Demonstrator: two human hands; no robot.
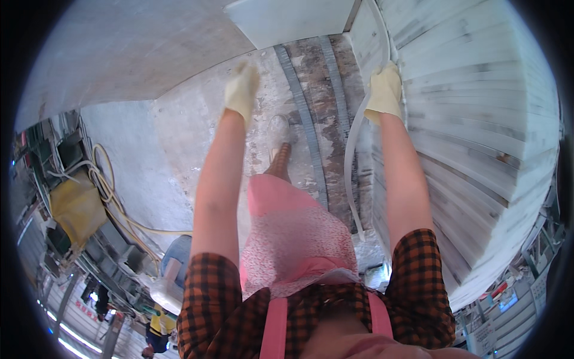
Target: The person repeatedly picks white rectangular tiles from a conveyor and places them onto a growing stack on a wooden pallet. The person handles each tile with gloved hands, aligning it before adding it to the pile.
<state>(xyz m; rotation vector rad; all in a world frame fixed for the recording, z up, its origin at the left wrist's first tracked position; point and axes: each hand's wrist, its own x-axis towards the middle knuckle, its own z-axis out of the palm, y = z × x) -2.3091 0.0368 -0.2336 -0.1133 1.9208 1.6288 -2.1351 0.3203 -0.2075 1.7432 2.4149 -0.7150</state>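
Observation:
Both of my hands wear cream-coloured gloves. My right hand [385,91] is closed around a long, pale, flexible strip [351,155] at the edge of a tall stack of whitish sheets [472,131]. Above the hand the strip runs up along the stack; below it, the loose part curves down toward the floor. My left hand [241,93] hangs out in front over the floor, apart from the strip. Motion smears its fingers, and I see nothing held in it.
Two grey bands [302,113] cross the worn, patchy floor [203,119]. A large pale surface [137,54] fills the far left, beside a white panel [293,18]. Yellowish hoses [128,221] and a yellow sheet [78,206] lie at left. Another person [159,329] is at lower left.

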